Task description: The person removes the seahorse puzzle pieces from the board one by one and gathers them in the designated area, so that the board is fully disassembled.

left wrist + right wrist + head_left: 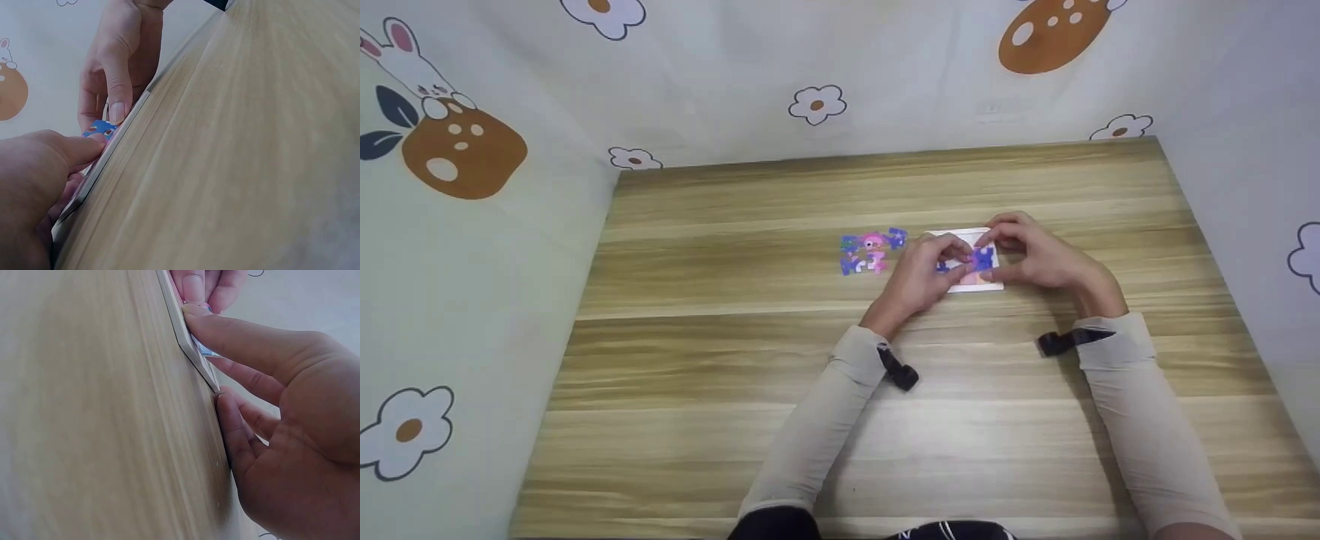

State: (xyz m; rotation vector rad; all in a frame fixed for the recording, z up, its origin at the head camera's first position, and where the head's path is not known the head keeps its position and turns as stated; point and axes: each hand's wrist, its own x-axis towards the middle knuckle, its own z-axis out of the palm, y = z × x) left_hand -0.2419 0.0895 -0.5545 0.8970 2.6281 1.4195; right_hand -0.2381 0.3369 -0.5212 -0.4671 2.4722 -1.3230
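Observation:
A small white-rimmed puzzle board (976, 288) lies on the wooden table, partly covered by both hands. Near its middle is a blue jigsaw piece (984, 259), also visible as a blue patch (100, 129) in the left wrist view. My left hand (921, 271) reaches in from the left, thumb and fingers pinching the piece. From the other side my right hand (1046, 259) pinches it too, its thumb on the piece; in the right wrist view its lower fingers (230, 427) touch the board's edge. Pink and peach parts of the picture show beneath.
Left of the board, several loose jigsaw pieces (851, 265) in blue and pink lie in a small group on the table (720, 360). Pale walls (720, 90) with flower and rabbit prints border the table at the back and sides.

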